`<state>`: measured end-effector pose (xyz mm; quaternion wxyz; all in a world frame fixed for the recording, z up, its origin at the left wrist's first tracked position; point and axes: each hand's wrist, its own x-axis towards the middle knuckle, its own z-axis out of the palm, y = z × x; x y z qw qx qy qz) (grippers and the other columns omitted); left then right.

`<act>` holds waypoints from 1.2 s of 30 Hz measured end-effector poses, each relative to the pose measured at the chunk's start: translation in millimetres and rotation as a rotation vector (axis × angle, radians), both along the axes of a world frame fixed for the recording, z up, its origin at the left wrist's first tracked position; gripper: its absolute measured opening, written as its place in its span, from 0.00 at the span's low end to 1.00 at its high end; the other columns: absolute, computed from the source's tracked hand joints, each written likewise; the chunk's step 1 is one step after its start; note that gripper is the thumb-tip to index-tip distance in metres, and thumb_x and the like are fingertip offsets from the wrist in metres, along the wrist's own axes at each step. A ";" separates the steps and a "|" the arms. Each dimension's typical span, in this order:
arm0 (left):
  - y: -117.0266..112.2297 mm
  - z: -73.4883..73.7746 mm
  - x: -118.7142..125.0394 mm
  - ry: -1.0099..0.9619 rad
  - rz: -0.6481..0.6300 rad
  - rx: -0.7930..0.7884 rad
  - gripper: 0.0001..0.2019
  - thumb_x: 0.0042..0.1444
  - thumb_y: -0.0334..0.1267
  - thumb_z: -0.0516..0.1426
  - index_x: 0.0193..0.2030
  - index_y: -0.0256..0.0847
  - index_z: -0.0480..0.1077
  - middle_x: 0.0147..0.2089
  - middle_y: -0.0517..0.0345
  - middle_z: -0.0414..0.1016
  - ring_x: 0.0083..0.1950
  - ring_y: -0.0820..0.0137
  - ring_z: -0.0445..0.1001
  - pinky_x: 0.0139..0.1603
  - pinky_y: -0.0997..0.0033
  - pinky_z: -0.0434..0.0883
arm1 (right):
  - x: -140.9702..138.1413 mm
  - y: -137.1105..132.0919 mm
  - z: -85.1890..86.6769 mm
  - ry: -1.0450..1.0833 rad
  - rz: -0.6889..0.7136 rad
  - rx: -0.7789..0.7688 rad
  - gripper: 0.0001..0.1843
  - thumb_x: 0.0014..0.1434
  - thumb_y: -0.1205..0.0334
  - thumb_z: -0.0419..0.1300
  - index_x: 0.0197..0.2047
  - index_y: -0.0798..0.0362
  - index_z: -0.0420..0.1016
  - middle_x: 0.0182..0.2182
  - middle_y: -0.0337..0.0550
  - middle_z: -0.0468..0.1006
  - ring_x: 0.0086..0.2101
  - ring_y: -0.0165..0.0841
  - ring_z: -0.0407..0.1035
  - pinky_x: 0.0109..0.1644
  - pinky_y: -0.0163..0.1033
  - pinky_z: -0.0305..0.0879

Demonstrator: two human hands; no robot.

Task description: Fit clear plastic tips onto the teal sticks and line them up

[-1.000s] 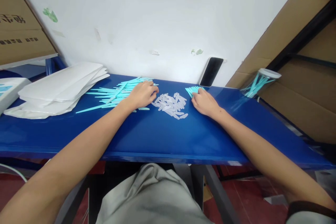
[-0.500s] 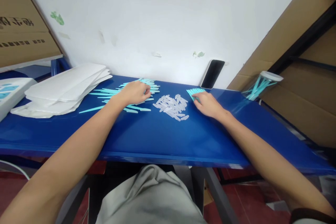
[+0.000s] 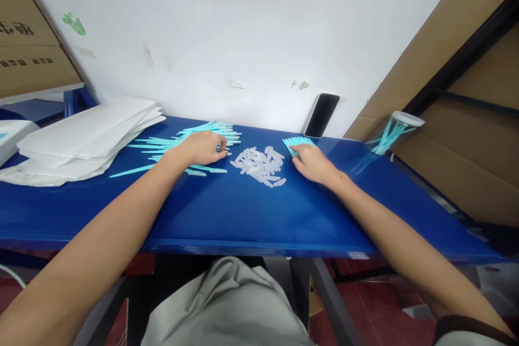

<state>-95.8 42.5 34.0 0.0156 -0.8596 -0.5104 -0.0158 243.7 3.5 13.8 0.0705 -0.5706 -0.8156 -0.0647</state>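
Note:
My left hand point(image 3: 205, 147) is over a loose pile of slim turquoise sticks, which look like eyebrow razors point(image 3: 156, 143). Its fingers curl down, the thumb stands apart from them, and nothing shows clearly in its grasp. At the right, my right hand point(image 3: 314, 164) rests with its index finger stretched onto a neat row of the same razors point(image 3: 298, 142). That finger and the thumb are apart, touching the row's near side. Between the hands lies a heap of small translucent caps point(image 3: 259, 166). The undersides of both hands are hidden.
A phone point(image 3: 322, 115) leans against the wall behind the row. To its right, a clear tub point(image 3: 389, 135) with turquoise razors lies tilted. White sheets or bags point(image 3: 89, 130) are stacked at the left, beside a white box point(image 3: 14, 138). The blue table's front edge point(image 3: 259, 248) is near my lap.
The whole view has shifted, so things sit slightly farther left. My left thumb and index finger look more apart than before. My right hand stays at the row, its index finger straighter.

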 end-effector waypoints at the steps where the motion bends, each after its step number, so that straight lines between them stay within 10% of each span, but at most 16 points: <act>1: -0.4 0.3 0.5 0.008 0.002 -0.007 0.18 0.62 0.52 0.54 0.44 0.44 0.78 0.38 0.49 0.83 0.41 0.56 0.79 0.36 0.66 0.66 | 0.2 -0.3 0.3 0.009 -0.002 0.011 0.24 0.69 0.68 0.48 0.62 0.62 0.76 0.54 0.61 0.80 0.55 0.48 0.73 0.59 0.45 0.64; 28: -9.3 -1.4 16.9 0.115 -0.018 0.006 0.12 0.62 0.42 0.53 0.43 0.40 0.75 0.41 0.45 0.83 0.39 0.56 0.80 0.34 0.66 0.65 | 3.1 3.0 -4.2 0.061 0.099 -0.028 0.24 0.68 0.67 0.48 0.59 0.59 0.81 0.54 0.54 0.83 0.55 0.45 0.75 0.61 0.44 0.66; 36: -21.5 13.6 24.9 -0.185 0.115 0.437 0.18 0.69 0.44 0.47 0.53 0.38 0.72 0.40 0.44 0.81 0.43 0.54 0.81 0.41 0.62 0.69 | -5.3 -11.3 1.2 0.302 0.068 0.335 0.23 0.68 0.62 0.48 0.51 0.53 0.85 0.39 0.49 0.85 0.40 0.42 0.77 0.55 0.48 0.63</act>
